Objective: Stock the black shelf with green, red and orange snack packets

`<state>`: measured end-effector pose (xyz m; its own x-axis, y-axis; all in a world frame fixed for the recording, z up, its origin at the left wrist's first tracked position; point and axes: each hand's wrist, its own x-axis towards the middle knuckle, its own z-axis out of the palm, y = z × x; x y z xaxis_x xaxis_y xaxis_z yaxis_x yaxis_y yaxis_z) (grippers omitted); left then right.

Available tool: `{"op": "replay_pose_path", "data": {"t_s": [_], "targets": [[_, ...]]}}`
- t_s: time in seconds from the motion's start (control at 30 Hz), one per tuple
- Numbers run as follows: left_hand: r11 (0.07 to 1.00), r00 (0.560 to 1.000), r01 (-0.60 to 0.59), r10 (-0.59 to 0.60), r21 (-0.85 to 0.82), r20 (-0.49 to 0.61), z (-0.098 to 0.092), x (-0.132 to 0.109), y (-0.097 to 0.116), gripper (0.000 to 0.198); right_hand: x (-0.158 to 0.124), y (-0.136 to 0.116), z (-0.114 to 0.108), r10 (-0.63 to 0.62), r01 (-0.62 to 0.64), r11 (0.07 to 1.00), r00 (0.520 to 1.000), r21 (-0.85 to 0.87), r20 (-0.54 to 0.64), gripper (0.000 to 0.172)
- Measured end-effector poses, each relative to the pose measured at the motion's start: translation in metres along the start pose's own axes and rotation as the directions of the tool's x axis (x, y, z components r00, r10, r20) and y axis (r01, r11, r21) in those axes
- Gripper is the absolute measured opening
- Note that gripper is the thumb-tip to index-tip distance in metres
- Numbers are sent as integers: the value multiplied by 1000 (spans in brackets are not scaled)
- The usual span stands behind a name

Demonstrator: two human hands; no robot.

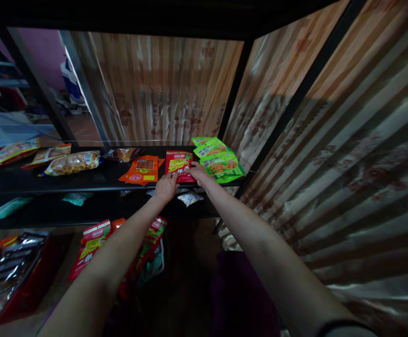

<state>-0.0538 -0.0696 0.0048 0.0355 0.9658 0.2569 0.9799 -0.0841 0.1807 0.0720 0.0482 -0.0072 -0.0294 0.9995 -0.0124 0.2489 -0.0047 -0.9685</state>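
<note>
**Both hands at red packet, top shelf**

Surroundings: the black shelf [94, 180] carries a row of snack packets. Orange packets [142, 171] lie just left of the red packet [178, 164], and a fan of green packets [219, 160] lies just right, overlapping one another. Further left is a clear bag of yellow snacks [72, 163]. A small white packet [189, 198] sits on the lower shelf, under the hands. A striped curtain [161, 89] hangs behind. Nothing blocks the reach.

Hands: the left hand [166, 186] touches the red packet's near left edge, fingers curled. The right hand [199, 174] touches its right edge, beside the green fan. Cannot tell whether either pinches.

Writing: the red packet has a white oval logo at its top and the green packets have white characters. Both are too small to read.
</note>
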Motion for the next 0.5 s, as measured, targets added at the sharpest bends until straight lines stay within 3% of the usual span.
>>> {"op": "replay_pose_path", "data": {"t_s": [0.13,0.27,0.4,0.5], "targets": [[1000,1000,-3,3,-12,16,-3,7,-6,37,1,-5,5,59,-62,959,998,277,18,59],[996,999,17,-20,-93,-32,3,8,-11,40,7,-6,7,64,-62,917,998,394,7,64],[961,987,36,-78,-273,-144,8,12,-11,37,7,-9,1,36,-46,879,999,475,30,66],[874,948,85,-219,-479,-229,6,22,-9,36,-1,-15,-9,-19,-16,850,998,527,61,65]]}}
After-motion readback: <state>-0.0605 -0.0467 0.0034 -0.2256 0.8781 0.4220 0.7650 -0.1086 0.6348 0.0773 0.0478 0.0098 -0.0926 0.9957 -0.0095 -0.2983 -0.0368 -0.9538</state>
